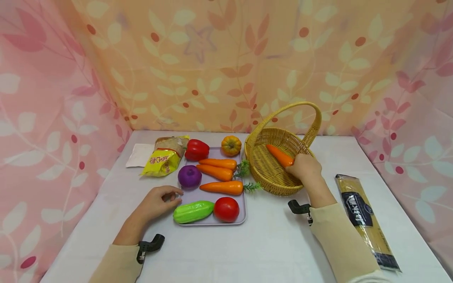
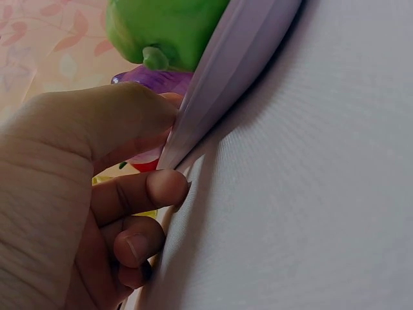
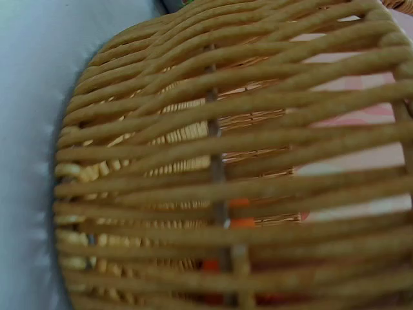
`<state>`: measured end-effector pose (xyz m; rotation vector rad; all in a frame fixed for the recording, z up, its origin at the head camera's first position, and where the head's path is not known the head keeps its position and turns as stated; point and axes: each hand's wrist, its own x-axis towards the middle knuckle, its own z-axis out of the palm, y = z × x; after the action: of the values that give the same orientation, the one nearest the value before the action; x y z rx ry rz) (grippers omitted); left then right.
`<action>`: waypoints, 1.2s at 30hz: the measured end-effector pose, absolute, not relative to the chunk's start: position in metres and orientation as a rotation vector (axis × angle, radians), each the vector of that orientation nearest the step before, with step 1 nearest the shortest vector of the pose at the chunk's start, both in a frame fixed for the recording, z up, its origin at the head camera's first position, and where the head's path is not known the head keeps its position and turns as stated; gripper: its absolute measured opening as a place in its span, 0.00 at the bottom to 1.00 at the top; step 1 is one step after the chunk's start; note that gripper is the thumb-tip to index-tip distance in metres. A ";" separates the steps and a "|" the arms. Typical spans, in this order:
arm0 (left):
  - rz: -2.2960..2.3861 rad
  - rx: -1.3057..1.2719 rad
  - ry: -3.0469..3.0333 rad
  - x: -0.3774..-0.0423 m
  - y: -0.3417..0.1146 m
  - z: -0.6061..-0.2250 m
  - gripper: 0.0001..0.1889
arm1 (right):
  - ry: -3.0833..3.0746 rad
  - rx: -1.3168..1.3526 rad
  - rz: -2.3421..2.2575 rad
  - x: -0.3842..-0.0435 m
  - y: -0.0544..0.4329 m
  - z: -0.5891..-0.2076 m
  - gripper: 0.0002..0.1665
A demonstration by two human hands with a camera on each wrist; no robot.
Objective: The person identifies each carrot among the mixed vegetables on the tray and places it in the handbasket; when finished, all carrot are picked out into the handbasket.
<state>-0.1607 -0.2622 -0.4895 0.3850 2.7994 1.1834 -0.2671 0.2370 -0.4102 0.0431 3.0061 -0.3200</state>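
Note:
Inside the wicker basket [image 1: 277,186], my right hand [image 1: 305,169] grips an orange carrot [image 1: 279,155] by its wider end, the tip pointing to the back left. The hand hides the carrot's top. The right wrist view shows the basket's woven side [image 3: 161,139] close up, with orange glimpsed through gaps and no hand visible. My left hand [image 1: 159,201] rests at the left edge of a lilac tray [image 1: 212,225], fingers loosely bent. In the left wrist view, the left hand [image 2: 122,148] touches the tray's rim [image 2: 222,71], beside a green gourd-like vegetable [image 2: 164,32].
The tray bears several carrots [image 1: 221,188], a purple onion-like vegetable [image 1: 190,176], a red pepper [image 1: 196,150], a tomato [image 1: 226,209] and a small pumpkin [image 1: 231,146]. A yellow food packet [image 1: 163,159] lies behind left, a pasta packet [image 1: 364,220] at right. The basket's handle [image 1: 301,104] arches up.

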 end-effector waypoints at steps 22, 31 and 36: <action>1.131 0.399 2.813 -0.164 -0.263 -0.487 0.10 | 3.089 -0.094 -0.783 -0.226 0.226 -0.373 0.41; 1.154 0.407 2.811 -0.163 -0.264 -0.490 0.10 | 3.159 -0.292 -0.840 -0.193 0.208 -0.340 0.40; 1.171 0.409 2.812 -0.163 -0.264 -0.492 0.10 | 3.159 -0.461 -0.926 -0.173 0.192 -0.321 0.36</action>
<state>-0.1626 -0.2637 -0.4923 0.4087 2.8120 1.1706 -0.1730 0.1918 -0.3214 -0.4614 3.1593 -0.9256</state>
